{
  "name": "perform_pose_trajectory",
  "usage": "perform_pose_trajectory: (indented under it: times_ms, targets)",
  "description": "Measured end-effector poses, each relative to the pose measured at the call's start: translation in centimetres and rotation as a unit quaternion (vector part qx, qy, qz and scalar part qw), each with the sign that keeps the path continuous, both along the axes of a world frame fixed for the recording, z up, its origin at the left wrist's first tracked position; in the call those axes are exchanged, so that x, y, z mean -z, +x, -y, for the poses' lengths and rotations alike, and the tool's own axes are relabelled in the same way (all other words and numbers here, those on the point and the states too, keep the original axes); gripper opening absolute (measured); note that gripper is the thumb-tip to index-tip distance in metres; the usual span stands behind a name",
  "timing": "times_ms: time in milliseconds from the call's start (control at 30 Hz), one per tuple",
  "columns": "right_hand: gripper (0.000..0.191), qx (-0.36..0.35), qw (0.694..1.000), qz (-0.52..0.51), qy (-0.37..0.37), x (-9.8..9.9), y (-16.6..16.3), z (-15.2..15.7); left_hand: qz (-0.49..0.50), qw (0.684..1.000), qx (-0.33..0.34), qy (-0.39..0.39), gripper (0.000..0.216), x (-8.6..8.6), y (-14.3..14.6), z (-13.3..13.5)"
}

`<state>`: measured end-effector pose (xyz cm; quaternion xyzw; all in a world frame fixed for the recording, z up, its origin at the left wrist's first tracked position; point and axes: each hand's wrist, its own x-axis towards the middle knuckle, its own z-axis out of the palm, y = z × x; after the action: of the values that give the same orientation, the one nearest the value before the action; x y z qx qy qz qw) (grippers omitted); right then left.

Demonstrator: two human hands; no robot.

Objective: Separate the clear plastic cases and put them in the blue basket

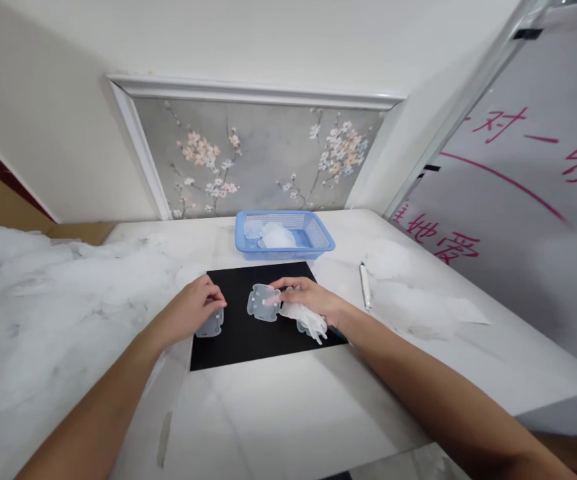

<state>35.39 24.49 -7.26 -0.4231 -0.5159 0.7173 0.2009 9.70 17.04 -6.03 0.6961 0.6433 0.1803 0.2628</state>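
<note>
My left hand (196,307) is at the left edge of a black mat (238,347), its thumb and fingers pinched at the top of a thin translucent plastic piece (211,325). Over the mat's middle, my right hand (308,299) grips another translucent plastic piece (263,303) by its right edge. That piece is flat, with notched corners and small pale spots. Under the right palm is a bunch of whitish, finger-edged plastic pieces (313,323), partly covered by the hand; whether it is held or only lies there is unclear.
A blue plastic basket (286,255) behind the mat holds several translucent pieces. A large heap of whitish translucent pieces (68,320) spreads across the left side. To the right lies a white pen-like object (365,287). A whiteboard (508,193) with red writing stands at right.
</note>
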Motion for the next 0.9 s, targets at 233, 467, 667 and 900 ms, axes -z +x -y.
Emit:
perform_pose_trajectory:
  times_ms: [233, 467, 667, 900]
  targets:
    - [0.037, 0.032, 0.999, 0.002, 0.031, 0.2, -0.1, 0.0, 0.258, 0.959, -0.076, -0.086, 0.026, 0.7, 2.0, 0.0]
    - [0.039, 0.059, 0.978, 0.024, 0.196, 0.7, 0.3, -0.3, 0.433, 0.878, -0.135, -0.151, 0.023, 0.4, 3.2, 0.3]
    - [0.013, -0.004, 0.869, 0.155, 0.471, 0.4, 0.1, 0.7, 0.524, 0.819, -0.147, -0.183, 0.017, -0.2, 3.1, 0.4]
    - [0.035, -0.164, 0.782, 0.095, 0.594, 0.7, -0.9, 2.9, 0.53, 0.825, -0.113, -0.158, 0.022, -0.2, 4.0, 0.7]
